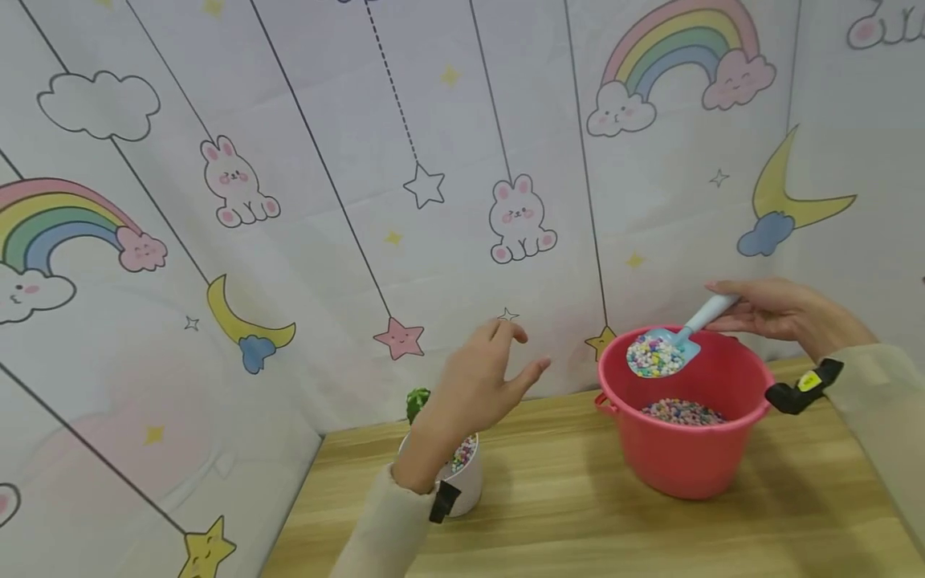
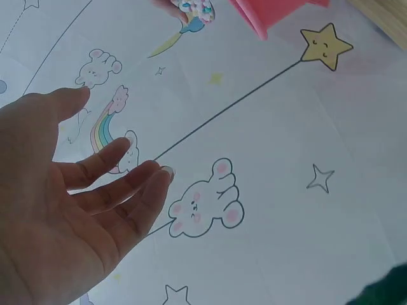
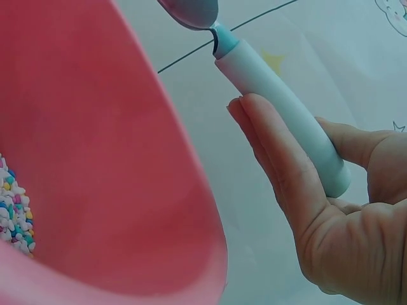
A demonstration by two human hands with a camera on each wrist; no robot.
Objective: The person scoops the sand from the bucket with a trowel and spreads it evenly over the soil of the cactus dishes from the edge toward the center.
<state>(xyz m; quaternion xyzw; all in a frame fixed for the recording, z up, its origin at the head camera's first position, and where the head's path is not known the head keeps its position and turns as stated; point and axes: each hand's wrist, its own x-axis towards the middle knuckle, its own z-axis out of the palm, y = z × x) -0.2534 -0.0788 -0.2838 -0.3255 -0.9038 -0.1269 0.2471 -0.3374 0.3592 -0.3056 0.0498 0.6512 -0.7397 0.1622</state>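
Observation:
My right hand [image 1: 776, 309] grips the pale handle of a small light-blue scoop [image 1: 690, 341], seen close in the right wrist view as a handle [image 3: 286, 114] between thumb and fingers. The scoop's bowl is heaped with small multicoloured beads [image 1: 654, 356] and hangs over the rim of a pink-red bucket [image 1: 682, 457]. More beads [image 1: 682, 412] lie at the bottom of that bucket. My left hand [image 1: 473, 385] hovers in the air with loosely bent fingers, holding nothing. Below its wrist stands a white pot [image 1: 470, 486] with beads in it, partly hidden by the forearm.
A green cactus-like plant [image 1: 417, 403] pokes up behind the left wrist, at the white pot. Bucket and pot stand on a wood-grain table [image 1: 549, 498]. Behind them rises a white cloth backdrop [image 1: 347, 104] printed with rabbits, stars and rainbows.

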